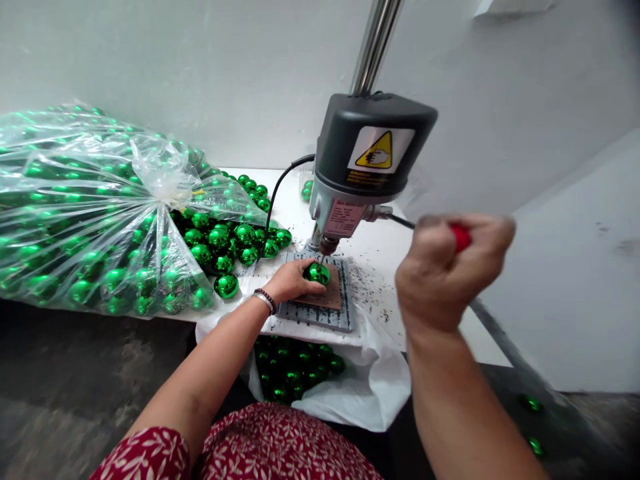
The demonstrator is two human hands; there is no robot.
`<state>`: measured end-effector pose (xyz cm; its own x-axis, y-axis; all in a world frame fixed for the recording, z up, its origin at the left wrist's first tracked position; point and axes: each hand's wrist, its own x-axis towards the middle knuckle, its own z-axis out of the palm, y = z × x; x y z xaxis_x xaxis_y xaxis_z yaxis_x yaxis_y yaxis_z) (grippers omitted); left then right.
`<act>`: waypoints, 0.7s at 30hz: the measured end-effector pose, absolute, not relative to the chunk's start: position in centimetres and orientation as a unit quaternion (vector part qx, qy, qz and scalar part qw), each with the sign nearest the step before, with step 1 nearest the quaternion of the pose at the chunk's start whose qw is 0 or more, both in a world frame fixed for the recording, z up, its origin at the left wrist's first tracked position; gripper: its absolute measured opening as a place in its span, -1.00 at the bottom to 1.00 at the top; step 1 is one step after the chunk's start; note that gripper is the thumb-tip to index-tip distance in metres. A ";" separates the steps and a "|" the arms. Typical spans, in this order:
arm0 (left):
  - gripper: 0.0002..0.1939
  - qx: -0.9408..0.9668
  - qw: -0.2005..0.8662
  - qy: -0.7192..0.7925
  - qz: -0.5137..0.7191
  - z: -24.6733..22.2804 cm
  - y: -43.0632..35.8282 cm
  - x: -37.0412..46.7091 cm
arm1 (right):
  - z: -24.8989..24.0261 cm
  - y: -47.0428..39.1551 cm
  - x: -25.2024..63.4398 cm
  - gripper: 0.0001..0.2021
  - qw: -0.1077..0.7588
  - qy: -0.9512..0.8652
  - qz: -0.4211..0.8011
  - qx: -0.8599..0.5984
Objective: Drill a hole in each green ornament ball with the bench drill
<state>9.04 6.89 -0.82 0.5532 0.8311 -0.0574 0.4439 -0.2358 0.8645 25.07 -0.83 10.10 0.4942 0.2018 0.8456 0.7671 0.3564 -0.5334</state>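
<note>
Under the chuck of a grey bench drill [375, 150], my left hand [291, 280] grips a shiny green ball [318, 274] between thumb and fingers. The ball rests on a brown board [330, 297] on top of the slotted metal base [345, 320]. The drill tip meets or nearly meets the top of the ball. My right hand [447, 267], raised at the right of the drill, is wrapped round the red knob [461, 237] of the feed lever.
A clear plastic bag [100, 220] full of green balls lies on the white table [385, 257] at left, with loose balls [245, 233] spilling out. Dark shavings surround the base. Below the table edge hangs a white bag [370, 393] holding several green balls.
</note>
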 end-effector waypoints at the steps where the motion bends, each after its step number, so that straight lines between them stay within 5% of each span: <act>1: -0.47 0.758 0.441 0.426 0.221 -0.9 6.7 9.0 | 11.7 -0.4 25.2 -0.84 0.672 -0.463 -0.174 -0.550; 6: -0.40 0.765 0.430 0.407 0.253 -0.3 4.6 7.5 | 17.2 0.6 25.3 -0.83 0.618 -0.440 -0.062 -0.649; 14: -0.29 0.830 0.406 0.358 0.134 1.5 0.8 2.2 | 16.1 0.6 25.7 -0.89 0.622 -0.413 -0.052 -0.663; 18: -0.54 0.827 0.218 0.503 0.126 2.7 1.7 -0.4 | 15.6 0.5 25.8 -0.90 0.614 -0.415 -0.071 -0.668; 21: -0.63 0.804 0.037 0.594 0.010 3.6 2.6 -2.3 | 15.5 0.3 25.6 -0.90 0.613 -0.415 -0.072 -0.668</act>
<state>-2.34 2.56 3.59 0.2947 0.9552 -0.0276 0.9537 -0.2922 0.0708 25.65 0.27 15.52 0.6448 0.4671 0.6050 0.6431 0.0962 -0.7597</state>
